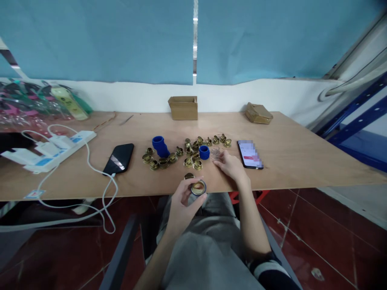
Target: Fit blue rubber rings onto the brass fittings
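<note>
My left hand [181, 202] grips a brass ring fitting [198, 187] with a dark blue rim between thumb and fingers, tilted so its round opening faces up, just past the table's front edge. On the table, my right hand [229, 165] has its fingertips pinched together at a small pile of thin, wiry bits [215, 153]; what they hold is too small to make out. Left of that pile sits a short stack of blue rings [204, 152]. A longer blue stack [161, 146] leans over farther left. Several brass fittings [163, 162] lie around both stacks.
A lit phone [250, 154] lies right of my right hand; a black phone [120, 158] with a charging cable lies left. Farther left is a white power strip [60, 151] with looping cables. An open cardboard box [184, 108] and a wrapped package [258, 113] stand at the back.
</note>
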